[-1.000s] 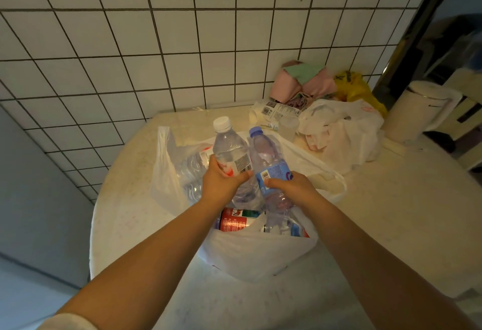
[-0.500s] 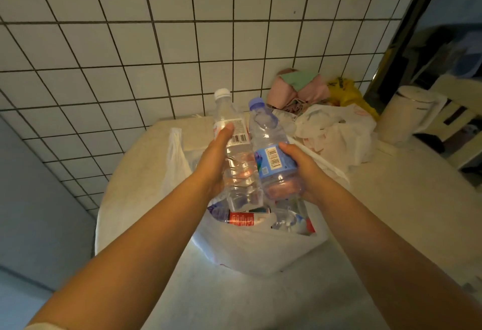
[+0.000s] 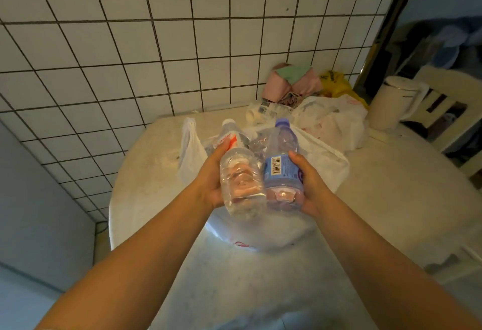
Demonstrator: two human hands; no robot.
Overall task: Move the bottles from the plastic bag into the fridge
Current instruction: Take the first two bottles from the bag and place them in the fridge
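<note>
Bottles, two of them, are held up above the plastic bag (image 3: pixel 323 165), side by side and touching, long axes tilted away from the camera, caps pointing up toward the tiled wall (image 3: pixel 130 56), bases toward the viewer. The left hand (image 3: pixel 211 181) grips the clear bottle (image 3: pixel 238 173), white cap, red-and-white label; thumb on the label, fingers wrapped under and seen only through the plastic. The right hand (image 3: pixel 310 186) grips the blue-label bottle (image 3: pixel 283 165), blue cap, barcode facing the camera; thumb on the label edge, fingers curled behind the base, partly visible through it.

The white plastic bag lies open on the desk (image 3: pixel 391 199) under the hands. More clear plastic shows in its mouth behind the held bottles, hard to tell how many. Bag's near side is hidden by bottles and forearms; a red print mark peeks out low.

Farther back on the desk: a second crumpled white bag (image 3: pixel 336 118), a labelled packet (image 3: pixel 263 113) lying flat, pink and green cloths (image 3: pixel 292 82) against the wall, a yellow bag (image 3: pixel 336 84), a white kettle (image 3: pixel 391 105). Right edge is dark and blurred. Fridge not in view.
</note>
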